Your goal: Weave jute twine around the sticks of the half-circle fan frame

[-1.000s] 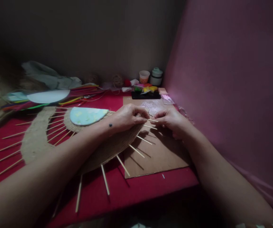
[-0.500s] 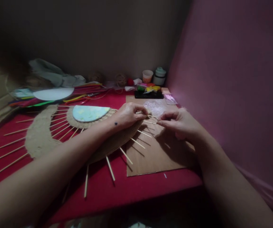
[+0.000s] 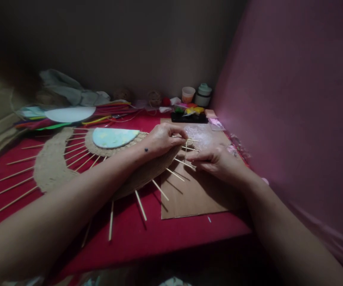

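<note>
Pressing down on the woven jute ring [image 3: 147,174] at its 2 o'clock edge, left hand [image 3: 162,140] has fingers curled shut on the weave. Right hand [image 3: 216,162], at 3 o'clock of it, pinches a skewer spoke [image 3: 185,163] tip over the cardboard sheet [image 3: 195,194]. Pale blue disc [image 3: 114,137] sits at 10 o'clock.

The left hand [image 3: 163,140] covers the round woven jute mat's [image 3: 147,174] rim at 2 o'clock. Both forearms run off the bottom edge. The small pots and bright scraps [image 3: 189,107] at 12 o'clock are too dim to identify.
</note>
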A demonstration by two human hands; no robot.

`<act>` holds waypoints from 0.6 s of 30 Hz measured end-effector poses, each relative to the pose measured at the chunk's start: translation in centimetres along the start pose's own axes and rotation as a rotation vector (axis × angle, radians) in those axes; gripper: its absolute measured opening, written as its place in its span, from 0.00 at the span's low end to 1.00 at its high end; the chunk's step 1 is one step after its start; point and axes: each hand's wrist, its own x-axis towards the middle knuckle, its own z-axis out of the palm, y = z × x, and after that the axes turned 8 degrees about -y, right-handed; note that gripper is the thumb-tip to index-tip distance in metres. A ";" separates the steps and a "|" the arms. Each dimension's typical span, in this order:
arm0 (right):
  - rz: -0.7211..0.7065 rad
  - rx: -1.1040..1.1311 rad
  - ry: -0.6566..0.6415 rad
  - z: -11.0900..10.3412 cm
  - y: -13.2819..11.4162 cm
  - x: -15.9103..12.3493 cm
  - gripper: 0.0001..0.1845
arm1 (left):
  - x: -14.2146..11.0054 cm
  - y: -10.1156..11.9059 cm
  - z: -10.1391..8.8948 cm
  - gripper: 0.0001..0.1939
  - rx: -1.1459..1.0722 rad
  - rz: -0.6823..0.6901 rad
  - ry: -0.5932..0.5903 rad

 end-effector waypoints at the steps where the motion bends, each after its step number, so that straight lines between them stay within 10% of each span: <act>1: -0.014 -0.013 0.006 0.2 0.1 0.1 0.14 | 0.1 -0.1 0.0 0.10 -0.014 0.013 0.002; 18: -0.253 -0.330 -0.075 1.5 -1.9 -1.5 0.14 | 0.6 -0.6 -0.2 0.09 0.030 0.020 0.086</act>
